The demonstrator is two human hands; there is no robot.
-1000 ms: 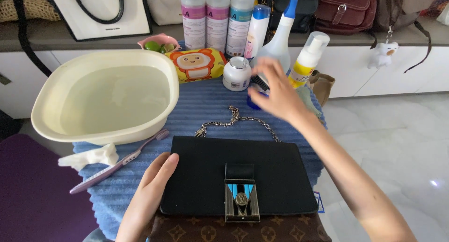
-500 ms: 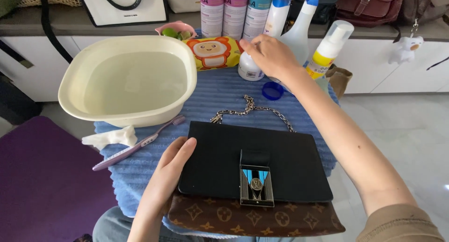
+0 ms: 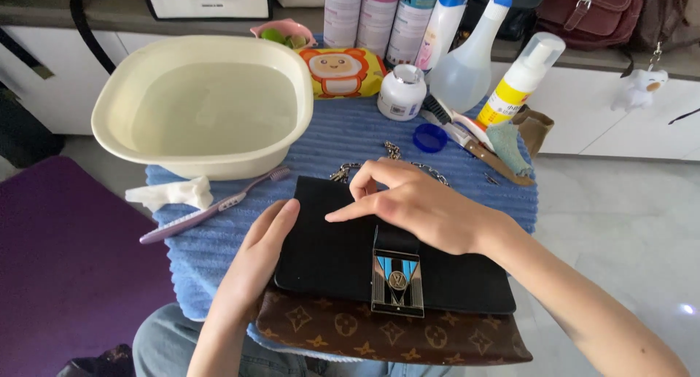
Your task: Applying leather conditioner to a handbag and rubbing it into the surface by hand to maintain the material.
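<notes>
Item: black flap handbag (image 3: 343,253) with brown patterned base, lying flat on blue ribbed towel (image 3: 343,140), metal clasp (image 3: 397,275) facing up, chain strap (image 3: 394,158) trailing off the far edge.

Right hand (image 3: 419,206): resting on the flap, index finger extended and pressed to the black leather, remaining fingers loosely curled; pinching nothing.

Left hand (image 3: 259,253): flat, fingers together, braced along the bag's left edge; gripping nothing.

Beyond the fingertip: small white jar (image 3: 401,92), uncapped, with blue cap (image 3: 430,138) loose beside it; spray bottle (image 3: 470,63), foam pump bottle (image 3: 514,85), brush (image 3: 456,122) and green cloth (image 3: 510,147).
Left of the bracing hand: purple toothbrush (image 3: 211,206), crumpled tissue (image 3: 171,193), cream basin (image 3: 204,103) filled with water.

Hazards, judged:
- Basin near the towel's edge and close to the left forearm; a nudge likely to slop water onto the leather.
- Open jar liable to tip if knocked by a reaching hand.
- Uneven rubbing with one fingertip apt to leave streaks or a darker patch.
- Product straying onto the clasp may dull the metal.
- Bag overhanging the near edge; slackened bracing could let it slide toward the lap.
</notes>
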